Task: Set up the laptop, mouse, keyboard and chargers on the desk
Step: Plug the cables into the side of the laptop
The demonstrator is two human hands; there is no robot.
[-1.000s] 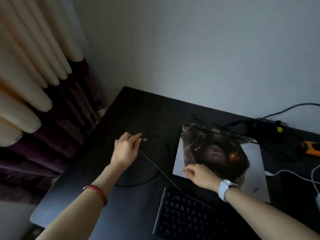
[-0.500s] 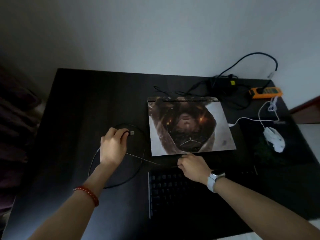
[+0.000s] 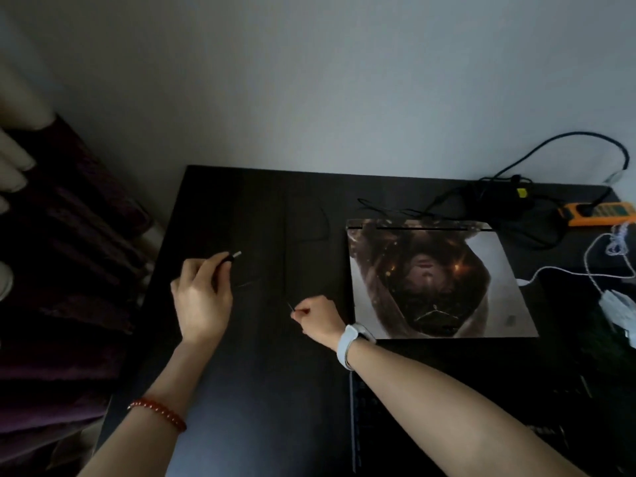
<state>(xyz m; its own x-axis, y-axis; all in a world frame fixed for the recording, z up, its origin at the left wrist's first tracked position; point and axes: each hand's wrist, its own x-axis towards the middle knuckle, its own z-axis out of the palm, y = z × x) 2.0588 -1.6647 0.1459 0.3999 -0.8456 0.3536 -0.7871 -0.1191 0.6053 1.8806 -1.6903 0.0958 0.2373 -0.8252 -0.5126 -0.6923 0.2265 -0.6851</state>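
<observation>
The closed laptop (image 3: 433,280), its lid covered by a dark printed picture, lies flat on the black desk (image 3: 261,390). My left hand (image 3: 203,297) pinches the USB plug (image 3: 235,255) of a thin black cable, its metal tip pointing right. My right hand (image 3: 318,320), a pale watch on the wrist, is closed on the cable's thin line just left of the laptop. A black keyboard (image 3: 375,421) lies at the near edge, mostly under my right forearm. A white mouse (image 3: 619,309) with its white cord sits at the far right. A black charger brick (image 3: 506,194) with cables rests behind the laptop.
An orange device (image 3: 595,213) lies at the desk's back right corner. Dark purple and cream curtains (image 3: 51,270) hang left of the desk. A pale wall stands right behind the desk. A dark mouse pad (image 3: 585,304) lies under the mouse.
My right hand has moved left from the laptop's front edge, drawing the cable's line with it. My left hand still holds the plug, which is now lifted and more exposed. The camera view has shifted.
</observation>
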